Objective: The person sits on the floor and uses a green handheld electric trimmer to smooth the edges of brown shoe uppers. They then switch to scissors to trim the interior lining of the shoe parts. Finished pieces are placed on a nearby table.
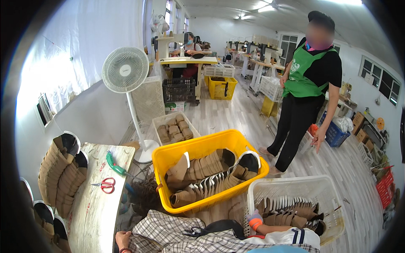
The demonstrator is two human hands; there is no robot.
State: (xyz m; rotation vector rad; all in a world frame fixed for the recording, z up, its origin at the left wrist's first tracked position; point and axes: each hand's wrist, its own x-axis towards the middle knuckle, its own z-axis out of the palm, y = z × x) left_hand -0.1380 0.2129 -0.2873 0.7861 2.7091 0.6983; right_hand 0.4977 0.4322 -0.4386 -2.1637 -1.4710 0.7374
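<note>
The right hand (255, 220), which seems gloved, is at the left side of the white basket (295, 185) — its fingers look bent, but whether they grip, I cannot tell. The left hand (123, 239) is curled beside the desk (86, 215); what it holds, I also cannot tell. Inside the basket lie brown shoe uppers (283, 219), nested in rows. If the basket were pulled from one side only, these rows could slide apart. Their long axis goes left to right — dark ends pointing right. Beyond stands the yellow crate (211, 141).
</note>
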